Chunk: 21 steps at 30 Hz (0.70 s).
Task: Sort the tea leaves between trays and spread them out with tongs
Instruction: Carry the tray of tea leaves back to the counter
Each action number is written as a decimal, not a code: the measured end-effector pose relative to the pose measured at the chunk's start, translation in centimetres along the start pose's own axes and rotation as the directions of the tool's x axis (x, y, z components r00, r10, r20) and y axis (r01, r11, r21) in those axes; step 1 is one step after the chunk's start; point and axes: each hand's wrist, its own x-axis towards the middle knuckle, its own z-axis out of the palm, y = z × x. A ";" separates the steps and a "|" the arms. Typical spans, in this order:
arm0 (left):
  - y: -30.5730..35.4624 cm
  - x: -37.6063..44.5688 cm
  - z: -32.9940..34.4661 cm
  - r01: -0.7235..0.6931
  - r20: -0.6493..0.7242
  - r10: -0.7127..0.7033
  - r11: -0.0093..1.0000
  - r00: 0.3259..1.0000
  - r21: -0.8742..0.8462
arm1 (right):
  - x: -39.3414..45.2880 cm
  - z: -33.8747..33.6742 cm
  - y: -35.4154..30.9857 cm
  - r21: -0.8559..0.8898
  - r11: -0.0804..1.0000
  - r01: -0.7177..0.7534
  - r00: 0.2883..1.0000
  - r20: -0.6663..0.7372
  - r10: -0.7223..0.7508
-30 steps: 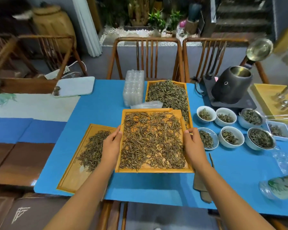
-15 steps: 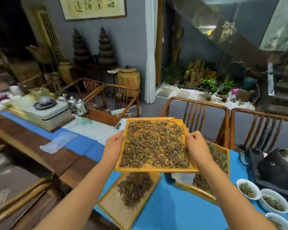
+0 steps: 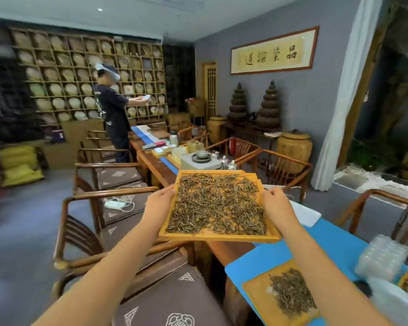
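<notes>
Setting: tea shop / tasting room. Evidence: wall of cubby shelves [image 3: 87, 76] stocked with wrapped round tea cakes; framed calligraphy panel [image 3: 272, 51]; stacked tea towers [image 3: 269, 107] beside lidded jars [image 3: 293, 147]; long wooden table [image 3: 156, 165] carrying a teapot [image 3: 201, 154] and cups, flanked by armchairs [image 3: 108, 175].

Both bare forearms reach forward and up, roughly parallel. The left hand [image 3: 159, 203] grips the left edge of the tray [image 3: 218, 236], fingers curled at its rim. The right hand [image 3: 277, 204] grips the right edge likewise, thumb on top.
</notes>
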 end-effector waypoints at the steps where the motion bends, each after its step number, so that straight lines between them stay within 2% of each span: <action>1: -0.4 -0.6 -3.1 -0.004 -0.029 0.004 1.000 1.000 0.029 | -1.4 2.0 -1.3 -0.004 1.000 0.020 0.999 0.032 -0.019; 3: -1.0 -2.3 -9.2 0.001 -0.089 0.006 0.997 0.996 0.077 | -4.4 6.0 -3.8 -0.015 0.999 0.047 0.993 0.105 -0.046; 6: -1.7 -5.4 -18.0 0.039 -0.202 -0.031 0.999 0.979 0.033 | -9.5 11.8 -7.4 0.002 0.997 0.074 0.972 0.225 -0.072; 13: -4.0 -13.5 -35.9 0.103 -0.380 -0.077 0.993 0.922 0.049 | -21.9 23.7 -15.2 0.137 0.985 0.103 0.892 0.425 -0.152; 21: -6.9 -21.5 -50.6 0.142 -0.601 -0.182 0.983 0.778 -0.113 | -33.1 34.8 -22.3 0.216 0.959 0.185 0.735 0.617 -0.281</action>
